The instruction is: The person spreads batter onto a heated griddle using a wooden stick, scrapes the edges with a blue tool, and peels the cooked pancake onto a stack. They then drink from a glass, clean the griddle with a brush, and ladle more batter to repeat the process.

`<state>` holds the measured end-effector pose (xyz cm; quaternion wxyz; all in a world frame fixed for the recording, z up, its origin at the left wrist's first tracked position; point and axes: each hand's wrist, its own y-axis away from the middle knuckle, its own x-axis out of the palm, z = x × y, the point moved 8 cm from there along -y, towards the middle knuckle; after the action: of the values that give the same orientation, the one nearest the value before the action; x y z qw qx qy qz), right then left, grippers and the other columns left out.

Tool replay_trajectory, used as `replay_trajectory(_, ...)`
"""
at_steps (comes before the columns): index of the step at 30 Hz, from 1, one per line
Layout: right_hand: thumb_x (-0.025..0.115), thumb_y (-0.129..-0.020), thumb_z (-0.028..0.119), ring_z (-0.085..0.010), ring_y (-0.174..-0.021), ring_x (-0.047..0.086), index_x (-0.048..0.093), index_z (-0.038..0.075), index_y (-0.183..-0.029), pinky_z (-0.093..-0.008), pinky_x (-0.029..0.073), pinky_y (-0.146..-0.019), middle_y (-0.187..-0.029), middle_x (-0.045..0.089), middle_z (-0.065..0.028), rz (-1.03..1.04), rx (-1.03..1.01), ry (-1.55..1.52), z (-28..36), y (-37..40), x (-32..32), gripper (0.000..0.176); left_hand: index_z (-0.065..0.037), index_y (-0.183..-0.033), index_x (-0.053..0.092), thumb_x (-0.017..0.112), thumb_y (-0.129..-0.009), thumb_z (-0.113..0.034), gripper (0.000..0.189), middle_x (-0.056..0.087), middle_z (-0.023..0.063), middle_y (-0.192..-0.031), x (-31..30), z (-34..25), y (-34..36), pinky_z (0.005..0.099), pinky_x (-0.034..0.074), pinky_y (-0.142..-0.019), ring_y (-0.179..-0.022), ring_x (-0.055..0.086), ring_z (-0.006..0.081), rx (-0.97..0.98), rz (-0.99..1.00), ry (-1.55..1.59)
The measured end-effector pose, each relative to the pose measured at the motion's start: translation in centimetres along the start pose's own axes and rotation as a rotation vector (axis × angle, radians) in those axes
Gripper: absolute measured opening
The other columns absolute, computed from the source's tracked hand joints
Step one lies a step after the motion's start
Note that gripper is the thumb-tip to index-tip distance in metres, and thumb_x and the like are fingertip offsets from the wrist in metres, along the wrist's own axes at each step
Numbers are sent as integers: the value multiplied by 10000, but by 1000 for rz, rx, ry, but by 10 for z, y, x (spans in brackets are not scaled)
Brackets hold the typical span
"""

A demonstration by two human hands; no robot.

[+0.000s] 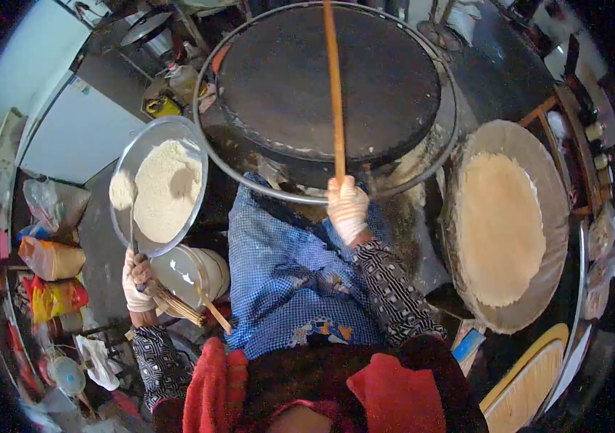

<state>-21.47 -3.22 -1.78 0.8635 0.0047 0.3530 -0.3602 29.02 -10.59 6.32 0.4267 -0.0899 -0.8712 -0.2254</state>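
Observation:
Gloved, my left hand (138, 283) is closed around the handle of a ladle (122, 190), whose bowl holds pale batter or flour at the left rim of a metal basin (201, 155). A bundle of thin sticks (180, 306) extends from beside that hand; whether the hand also grips it is unclear. Also gloved, my right hand (349, 209) grips the near end of a long wooden stick (335, 86), which stretches forward above a round dark griddle (271, 79). Pale powdery material (159, 195) lies in the basin.
A metal ring (210, 153) surrounds the griddle. At right, a lined basket (553, 216) holds a flat pale round stack (499, 231). Below the basin stands a white bucket (214, 268) with a wooden stick across it. Bags and packets (55, 299) sit at far left.

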Motion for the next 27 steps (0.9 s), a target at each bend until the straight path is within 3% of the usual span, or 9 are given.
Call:
replay_trajectory(1, 584, -880, 288, -393, -606, 597, 515, 44, -779, -451, 470, -566, -632, 604, -176, 48, 207, -264, -4, -2, -10, 274, -84, -1255, 431, 389, -1009, -203, 277, 371, -34, -645, 9, -2, -5, 177, 336, -353, -430, 337, 25, -17, 59, -62)
replay_trajectory(5, 603, -882, 274, -310, -564, 609, 540, 32, -797, -436, 475, -541, -616, 606, -131, 46, 195, -147, -29, -11, -28, 263, -79, -1243, 430, 434, -996, -191, 271, 353, -21, -601, 110, 30, -18, 170, 257, -287, -393, 309, 31, 83, -68, -161)
replay_trajectory(9, 576, -915, 204, -237, -538, 631, 525, 16, -867, -358, 484, -529, -636, 618, -106, -80, 75, -148, -36, -10, -58, 200, -135, -1487, 158, 561, -922, -186, 696, 419, 1, -646, 164, 77, -39, 183, 226, -265, -349, 269, 40, 51, 115, -798)
replay_trajectory(11, 593, -885, 216, -272, -565, 613, 562, 49, -832, -392, 490, -573, -606, 611, -99, -148, 120, -213, -55, -12, -60, 178, -87, -1463, 248, 582, -903, -131, 653, 538, 55, -781, 172, 104, -52, 204, 418, -398, -462, 465, 86, -22, 197, -990)
replay_trajectory(14, 591, -886, 207, -257, -550, 609, 580, 54, -876, -391, 488, -569, -619, 605, -96, -200, 49, -158, -60, -19, -67, 154, -8, -1356, 438, 608, -866, -53, 520, 570, 123, -1253, 199, 137, -90, 298, 455, -903, -1058, 586, 193, 508, 420, -1569)
replay_trajectory(15, 593, -886, 205, -247, -540, 606, 582, 54, -891, -390, 487, -568, -624, 602, -95, -237, 19, -144, -60, -20, -71, 151, -90, -1397, 403, 599, -857, -48, 575, 601, 143, -1182, 212, 152, -94, 359, 493, -828, -974, 627, 249, 731, 580, -1768)
replay_trajectory(18, 598, -883, 204, -235, -525, 603, 581, 47, -938, -390, 492, -551, -672, 599, -106, -188, 124, -264, -69, -21, -70, 167, -302, -1411, 359, 579, -833, -102, 649, 561, 175, -923, 208, 181, -120, 470, 492, -703, -820, 593, 382, 536, 541, -2273)
replay_trajectory(23, 615, -882, 191, -223, -507, 602, 547, 16, -990, -377, 495, -511, -739, 556, -146, -159, 180, -329, -63, -21, -72, 217, -288, -1414, 360, 575, -816, -99, 663, 532, 156, -887, 209, 191, -129, 456, 484, -638, -764, 591, 358, 674, 641, -2423)
replay_trajectory(27, 606, -897, 187, -207, -519, 607, 539, 3, -1020, -328, 488, -463, -745, 543, -136, -185, 104, -216, -69, -21, -65, 231, -196, -1411, 388, 578, -828, -42, 632, 558, 156, -898, 226, 176, -118, 422, 485, -664, -787, 598, 349, 951, 511, -2026)
